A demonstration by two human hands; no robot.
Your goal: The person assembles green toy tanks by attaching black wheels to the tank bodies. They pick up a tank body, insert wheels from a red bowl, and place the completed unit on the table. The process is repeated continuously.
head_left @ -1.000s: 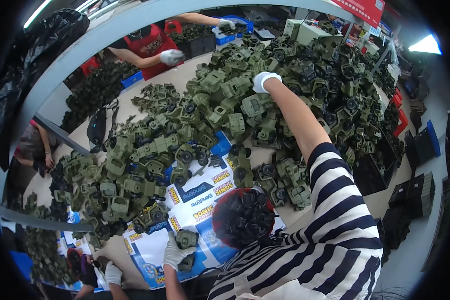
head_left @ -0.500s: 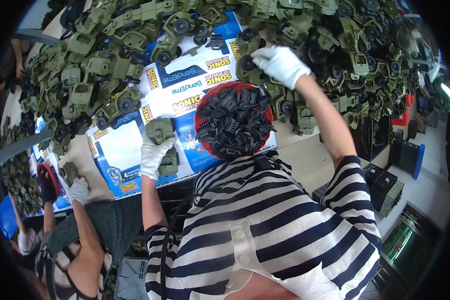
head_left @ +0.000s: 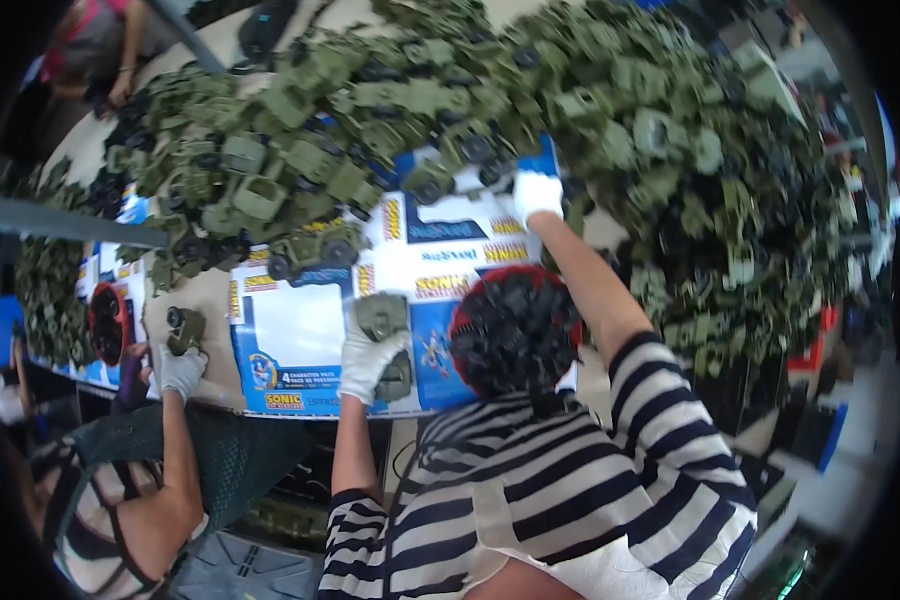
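Note:
My gloved left hand (head_left: 368,362) is wrapped over the middle of an olive-green toy vehicle (head_left: 382,315), which lies on the printed cardboard sheet (head_left: 300,315). Parts of the vehicle show above and below the glove. My right arm stretches forward, its gloved hand (head_left: 538,197) over the far right edge of the cardboard. Those fingers are hidden and blurred, so any hold is unclear. Just left of it stands a green toy jeep (head_left: 460,150) with black wheels. Between my arms sits a red bowl (head_left: 457,325) heaped with small black plastic parts (head_left: 520,330).
A deep pile of green toy vehicles (head_left: 390,95) covers the far side of the table. Another jeep (head_left: 315,248) stands on the cardboard's left part. At the left, a co-worker's gloved hand (head_left: 182,372) holds a green toy. A grey bar (head_left: 80,222) crosses there.
The view has shifted, so the scene sits lower and further right. My right hand has moved left, onto the cardboard's far edge, from the jeep beside it. The left hand keeps its grip.

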